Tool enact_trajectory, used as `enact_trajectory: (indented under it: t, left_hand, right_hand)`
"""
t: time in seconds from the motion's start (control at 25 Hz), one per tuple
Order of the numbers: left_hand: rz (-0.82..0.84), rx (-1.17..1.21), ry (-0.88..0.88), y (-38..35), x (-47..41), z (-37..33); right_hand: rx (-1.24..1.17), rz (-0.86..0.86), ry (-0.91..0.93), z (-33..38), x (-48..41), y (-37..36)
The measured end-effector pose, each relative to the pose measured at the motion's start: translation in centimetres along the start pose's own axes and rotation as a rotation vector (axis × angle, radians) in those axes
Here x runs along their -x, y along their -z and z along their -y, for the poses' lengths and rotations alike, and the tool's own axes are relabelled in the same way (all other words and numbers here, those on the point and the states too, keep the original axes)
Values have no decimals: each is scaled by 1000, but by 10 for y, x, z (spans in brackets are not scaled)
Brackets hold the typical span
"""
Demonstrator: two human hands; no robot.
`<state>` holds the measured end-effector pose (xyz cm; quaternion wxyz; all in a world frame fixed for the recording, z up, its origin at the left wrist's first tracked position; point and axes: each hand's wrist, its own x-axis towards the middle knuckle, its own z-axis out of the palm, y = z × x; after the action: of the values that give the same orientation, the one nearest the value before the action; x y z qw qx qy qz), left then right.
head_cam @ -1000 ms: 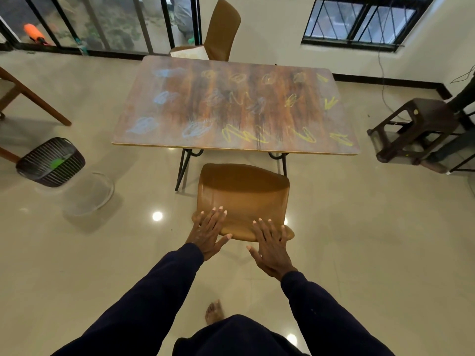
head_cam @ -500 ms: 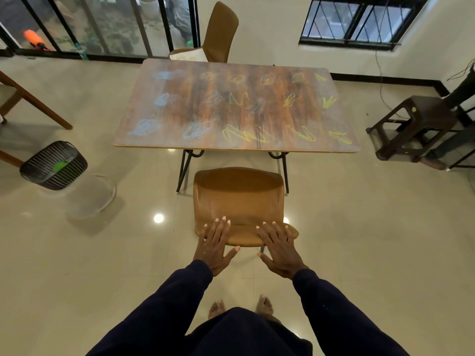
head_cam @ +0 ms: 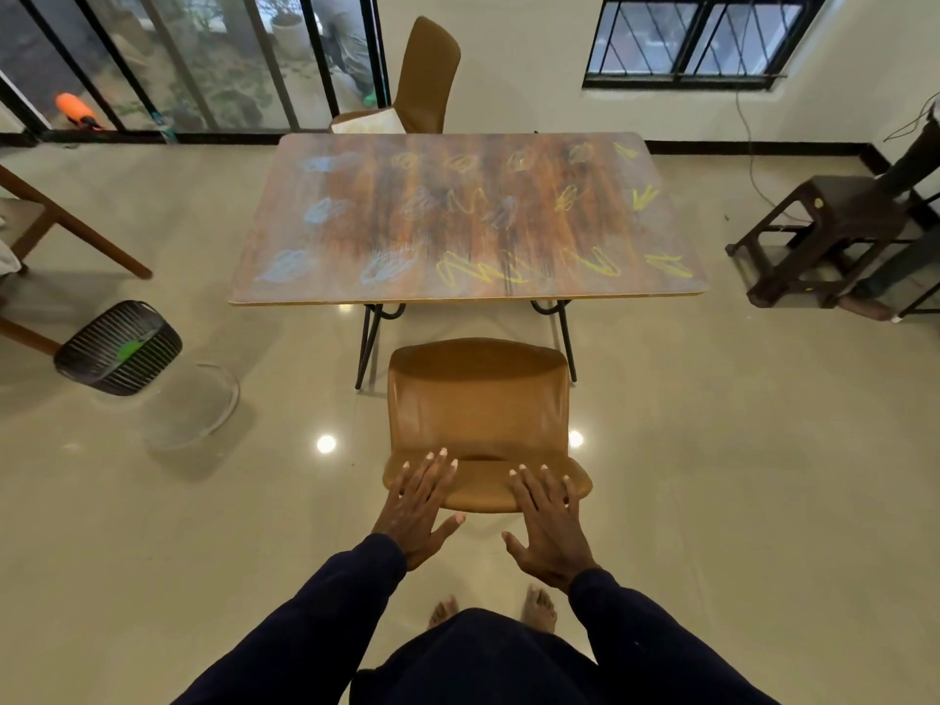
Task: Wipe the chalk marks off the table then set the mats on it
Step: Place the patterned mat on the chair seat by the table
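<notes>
A wooden table (head_cam: 468, 216) stands ahead, its top covered with blue, white and yellow chalk marks (head_cam: 478, 269). In front of it is a brown chair (head_cam: 478, 399) with its back toward me. My left hand (head_cam: 419, 506) and my right hand (head_cam: 549, 521) hover flat, fingers spread, over the top of the chair's backrest, holding nothing. A folded pale mat or cloth (head_cam: 369, 125) lies on the seat of a second brown chair (head_cam: 424, 76) at the table's far side.
A dark slatted basket (head_cam: 118, 348) with something green in it and a clear round bowl (head_cam: 196, 402) sit on the floor at left. A dark stool (head_cam: 824, 236) stands at right. Wooden furniture legs (head_cam: 76, 226) are at far left.
I have stepped back a little and squared up; the chair now sits straight in front of me and both hands rest lower over its backrest, still spread.
</notes>
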<state>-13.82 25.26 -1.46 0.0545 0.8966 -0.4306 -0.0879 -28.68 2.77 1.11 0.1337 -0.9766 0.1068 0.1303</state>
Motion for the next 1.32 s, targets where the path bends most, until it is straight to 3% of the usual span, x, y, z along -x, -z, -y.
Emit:
enact_trajectory:
  t: [0.4,0.96,1.32]
  left_hand:
    - [3,-32,-22,12,-17,9]
    - [-76,12,-87,3,-57,-23]
    - [-85,-6,-123,5,-57,9]
  right_hand:
    - [-23,-40,-110,18,-5,5]
    - [21,-114,-107,-41,-31,20]
    - [19,-102,-156,-13,-42,11]
